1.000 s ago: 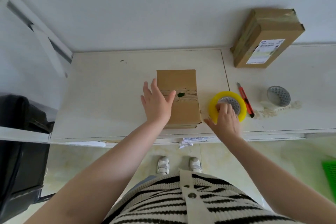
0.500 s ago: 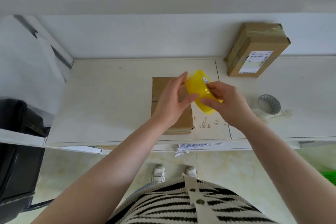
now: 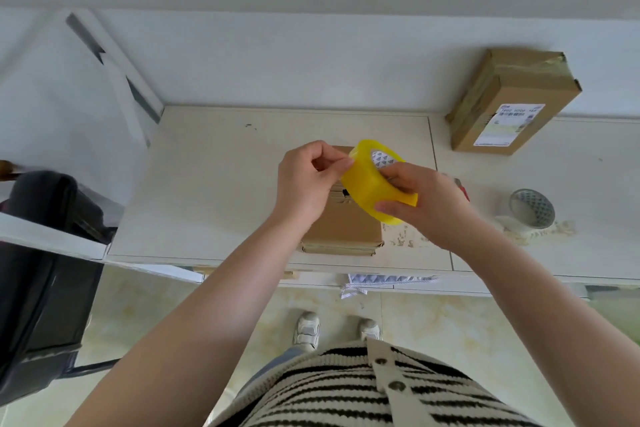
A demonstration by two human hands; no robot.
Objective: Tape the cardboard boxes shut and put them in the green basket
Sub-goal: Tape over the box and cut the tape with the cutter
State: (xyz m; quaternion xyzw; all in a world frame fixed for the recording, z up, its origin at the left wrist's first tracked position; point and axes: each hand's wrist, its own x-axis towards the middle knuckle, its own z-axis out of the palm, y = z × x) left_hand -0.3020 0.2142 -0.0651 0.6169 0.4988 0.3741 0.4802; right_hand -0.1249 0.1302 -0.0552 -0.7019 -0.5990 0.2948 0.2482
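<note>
Head view: yellow tape roll (image 3: 372, 184) held above the small cardboard box (image 3: 341, 222), right hand (image 3: 420, 203) wrapped round the roll, left hand (image 3: 306, 184) pinching at its rim, likely for the loose end. Box flat on the bench (image 3: 207, 184), near the front edge. Best to peel slowly, keep the roll steady, draw the strip straight over the seam. Open bench to the left; taped parcel (image 3: 509, 100) and white tape roll (image 3: 531, 210) to the right, well apart. Green basket out of sight.
</note>
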